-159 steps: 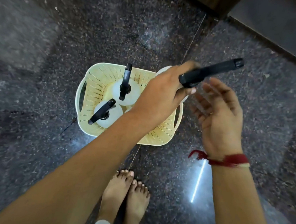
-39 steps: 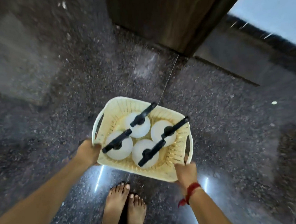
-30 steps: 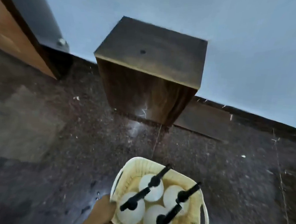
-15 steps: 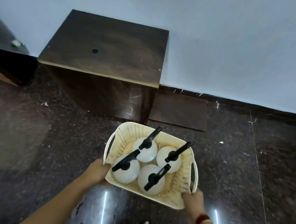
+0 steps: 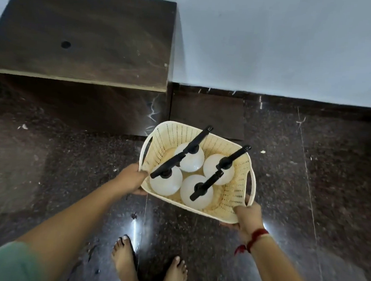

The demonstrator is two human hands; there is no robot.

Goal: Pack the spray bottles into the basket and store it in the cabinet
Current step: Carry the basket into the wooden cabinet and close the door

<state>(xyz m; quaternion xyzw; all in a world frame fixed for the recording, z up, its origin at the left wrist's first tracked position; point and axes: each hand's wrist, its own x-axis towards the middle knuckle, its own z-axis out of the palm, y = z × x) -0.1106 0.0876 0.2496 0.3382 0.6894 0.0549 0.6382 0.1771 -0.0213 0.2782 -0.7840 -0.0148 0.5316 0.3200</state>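
A cream perforated plastic basket (image 5: 238,183) is held above the dark floor, tilted slightly. Inside stand several white spray bottles (image 5: 166,180) with black trigger heads, all upright. My left hand (image 5: 133,178) grips the basket's near-left rim. My right hand (image 5: 246,214) grips its near-right corner, with a red thread on the wrist. A dark wooden cabinet (image 5: 86,37) stands against the wall just beyond the basket, to the left. Its front face is in shadow; I cannot tell whether it is open.
Polished dark granite floor (image 5: 319,193) spreads all around. My bare feet (image 5: 125,261) stand below the basket. A pale wall (image 5: 275,41) with a dark skirting runs behind the cabinet. Small white scraps lie on the floor.
The last bottle went into the basket, then both hands took its rim and lifted it. The view has come closer to the cabinet.
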